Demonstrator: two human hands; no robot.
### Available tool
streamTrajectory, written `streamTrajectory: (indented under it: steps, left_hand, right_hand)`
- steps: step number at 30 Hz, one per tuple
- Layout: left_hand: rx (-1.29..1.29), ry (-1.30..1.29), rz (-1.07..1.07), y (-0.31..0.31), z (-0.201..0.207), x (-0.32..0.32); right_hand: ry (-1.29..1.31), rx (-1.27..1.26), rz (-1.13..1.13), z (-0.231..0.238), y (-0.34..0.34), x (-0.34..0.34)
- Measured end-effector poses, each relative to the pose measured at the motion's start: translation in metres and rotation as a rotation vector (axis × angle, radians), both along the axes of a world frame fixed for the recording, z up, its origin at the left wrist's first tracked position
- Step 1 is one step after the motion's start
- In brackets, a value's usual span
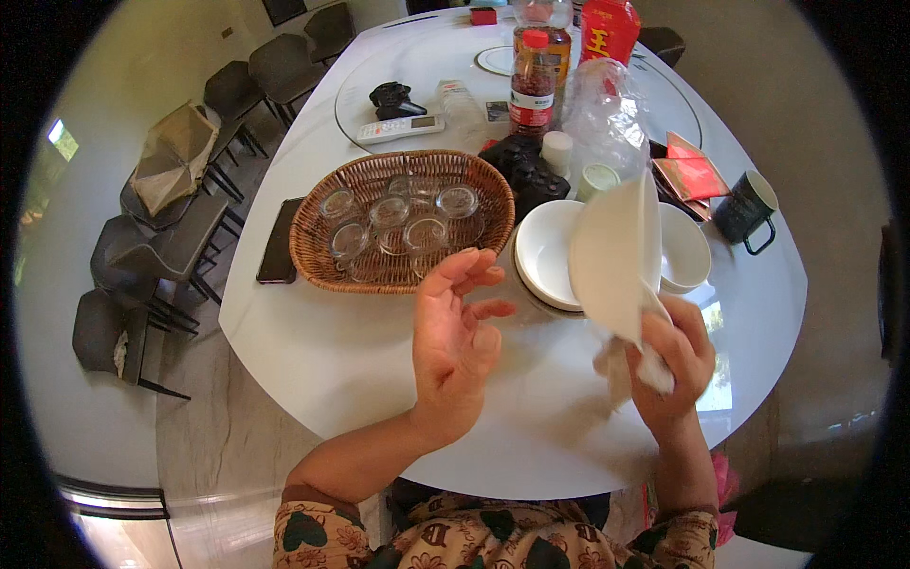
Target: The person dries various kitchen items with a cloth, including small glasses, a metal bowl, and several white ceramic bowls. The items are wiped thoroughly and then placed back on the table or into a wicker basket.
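Note:
A white bowl (pixel 611 261), tipped on its side, is raised over the table in my right hand (pixel 681 365). Between those fingers and the bowl's edge is a bunched pale cloth or tissue (pixel 621 370), its end hanging down. My left hand (pixel 455 337) is up in the air beside the bowl, holding nothing, its fingers apart and loosely bent. Behind the raised bowl stand another white bowl (pixel 542 251) on the left and a further white bowl (pixel 690 248) on the right, both partly hidden by it.
A wicker basket (pixel 308 270) with several glass cups (pixel 389 211) sits left of the bowls, a phone (pixel 279 242) beside it. Farther back are a remote (pixel 400 129), a red-capped bottle (pixel 533 90) and a plastic bag (pixel 607 114). A dark mug (pixel 747 211) stands right.

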State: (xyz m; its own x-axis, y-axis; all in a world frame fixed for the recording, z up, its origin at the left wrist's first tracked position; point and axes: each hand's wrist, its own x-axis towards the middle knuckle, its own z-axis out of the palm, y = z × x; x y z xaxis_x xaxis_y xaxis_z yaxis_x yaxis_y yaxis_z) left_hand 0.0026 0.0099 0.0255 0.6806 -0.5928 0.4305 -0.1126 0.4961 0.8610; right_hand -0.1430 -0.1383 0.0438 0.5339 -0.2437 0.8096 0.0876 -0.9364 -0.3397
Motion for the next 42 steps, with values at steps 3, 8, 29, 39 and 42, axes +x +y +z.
streamTrajectory:
  steps: [3, 8, 29, 39, 42]
  left_hand:
    - [-0.01, -0.065, -0.052, 0.0, -0.007, -0.002]
    - [-0.026, -0.103, -0.085, -0.001, -0.011, -0.003]
    - [0.168, -0.288, -0.231, 0.002, -0.007, -0.02]
    - [0.164, -0.324, -0.291, 0.001, -0.005, -0.019]
    - [0.169, -0.337, -0.291, 0.0, -0.005, -0.019]
  right_hand:
    - [0.093, -0.012, -0.076, -0.004, -0.008, 0.015]
    - [0.068, 0.058, -0.073, -0.003, -0.01, 0.01]
    - [0.507, -0.01, -0.581, -0.019, -0.061, -0.014]
    - [0.37, 0.0, -0.598, -0.011, -0.058, -0.015]
    - [0.18, -0.067, -0.603, -0.01, -0.063, -0.015]
